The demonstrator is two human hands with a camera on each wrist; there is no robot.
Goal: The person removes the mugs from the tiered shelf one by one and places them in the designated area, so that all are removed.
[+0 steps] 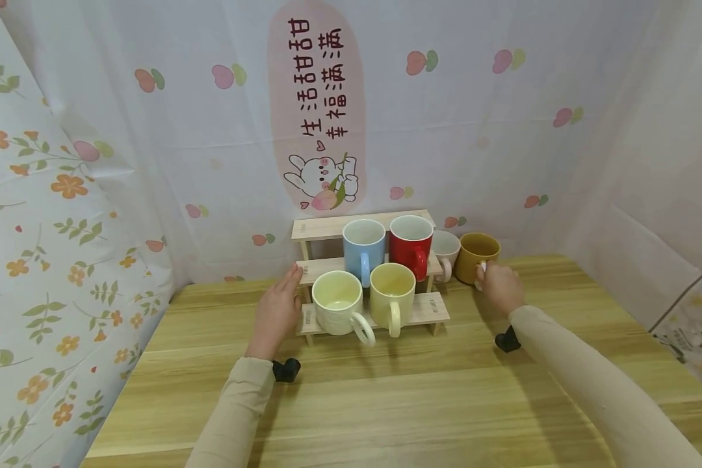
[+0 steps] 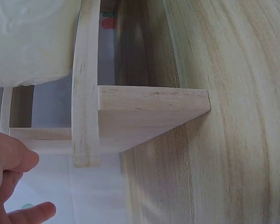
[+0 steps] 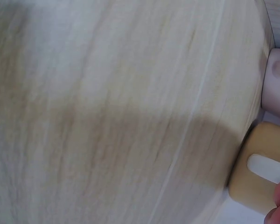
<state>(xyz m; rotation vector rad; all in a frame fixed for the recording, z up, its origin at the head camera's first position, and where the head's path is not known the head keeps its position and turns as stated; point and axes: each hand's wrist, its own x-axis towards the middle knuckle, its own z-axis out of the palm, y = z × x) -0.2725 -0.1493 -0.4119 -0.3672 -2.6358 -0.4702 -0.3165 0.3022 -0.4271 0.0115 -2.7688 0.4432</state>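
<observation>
My left hand [image 1: 277, 309] touches the left end of a small three-step wooden rack [image 1: 316, 265], its fingers extended along the side. In the left wrist view, fingertips [image 2: 25, 158] lie right at the rack's edge. With my right hand [image 1: 501, 286] I pinch the white handle [image 3: 268, 168] of a mustard-yellow mug [image 1: 465, 263] standing right of the rack. On the rack's middle step are a light blue mug [image 1: 359, 250] and a red mug [image 1: 406, 240]. A cream mug [image 1: 335, 305] and a pale yellow mug [image 1: 389, 292] occupy the lowest step.
A pale pink-white mug [image 1: 446, 250] stands between the rack and the mustard mug. The wooden table [image 1: 374, 403] meets a patterned cloth backdrop [image 1: 210, 162] behind. Floral cloth [image 1: 64, 260] hangs along the left side.
</observation>
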